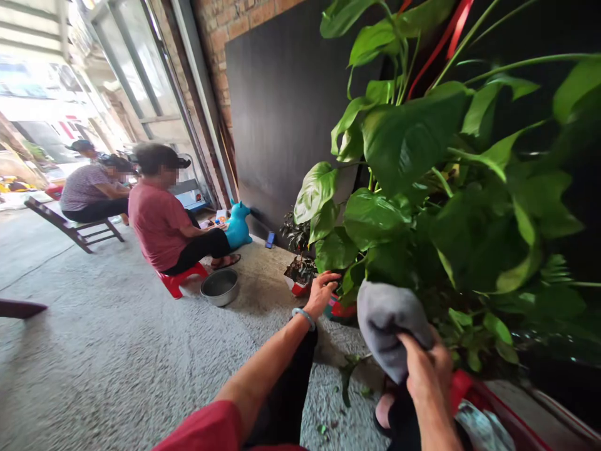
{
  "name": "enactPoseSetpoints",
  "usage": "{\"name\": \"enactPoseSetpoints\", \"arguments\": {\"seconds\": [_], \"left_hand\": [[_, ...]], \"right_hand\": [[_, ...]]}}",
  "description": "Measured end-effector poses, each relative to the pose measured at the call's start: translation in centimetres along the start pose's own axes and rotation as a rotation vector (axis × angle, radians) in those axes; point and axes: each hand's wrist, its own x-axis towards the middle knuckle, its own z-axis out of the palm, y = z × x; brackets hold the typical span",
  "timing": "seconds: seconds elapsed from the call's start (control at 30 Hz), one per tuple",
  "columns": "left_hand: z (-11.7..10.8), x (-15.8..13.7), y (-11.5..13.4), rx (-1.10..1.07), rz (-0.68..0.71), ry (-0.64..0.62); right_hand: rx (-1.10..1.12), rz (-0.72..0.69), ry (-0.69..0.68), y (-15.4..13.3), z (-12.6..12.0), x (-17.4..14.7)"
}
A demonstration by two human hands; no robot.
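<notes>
- Two bare hands show in the head view, both reaching toward the plant [422,163] with big green leaves on the right
- The right hand [429,369] is low in the frame, its fingers [413,347] clamped on a grey cloth [387,329] that bunches up above the knuckles, just in front of the lower leaves
- The left hand [322,291], with a bracelet [304,317] on its wrist, is stretched further out; its fingers are apart and curled at the foot of the plant, near a red pot [340,308], and whether they touch a leaf cannot be told
- A smaller dark-leaved plant [300,257] stands just beyond that hand on the floor [117,351]
- Further back, a person in a red shirt [159,219] sits on a red stool [181,279], with a metal bowl [219,286] beside it and a blue toy [238,225] by the wall
- Two more people sit behind, on a wooden bench [70,225]
</notes>
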Motion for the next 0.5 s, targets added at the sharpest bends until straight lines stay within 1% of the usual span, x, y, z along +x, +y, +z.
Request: {"name": "enactPoseSetpoints", "arguments": {"seconds": [0.03,0.07,0.13,0.2,0.27,0.33,0.37,0.43,0.47,0.5], "left_hand": [[0.7,0.6,-0.3,0.013,-0.021,-0.072],[1.5,1.0,-0.5,0.007,-0.059,-0.153],[3.0,1.2,-1.3,-0.054,-0.177,-0.292],[3.7,0.8,-2.4,-0.136,-0.295,-0.335],[3.0,0.3,-3.5,-0.212,-0.345,-0.301],[1.1,-0.1,-4.0,-0.293,-0.355,-0.203],[0.0,-0.1,-4.0,-0.344,-0.364,-0.133],[-2.0,0.1,-3.1,-0.469,-0.379,0.007],[-2.6,0.4,-2.3,-0.530,-0.375,0.047],[-2.8,0.8,-1.4,-0.581,-0.362,0.057]], "right_hand": [[0.004,-0.021,0.030,-0.8,0.6,0.9],[0.002,-0.028,0.028,-1.3,1.2,1.7],[-0.024,0.007,-0.026,-1.1,2.3,2.2],[-0.072,0.076,-0.113,0.2,2.5,1.1],[-0.099,0.122,-0.202,1.6,1.8,-1.0],[-0.092,0.123,-0.271,1.9,0.5,-3.2],[-0.079,0.112,-0.305,1.5,0.0,-4.0],[-0.028,0.075,-0.358,-0.4,-0.4,-4.7],[0.012,0.049,-0.361,-1.6,-0.2,-4.5],[0.057,0.017,-0.354,-2.8,0.4,-4.0]]}}
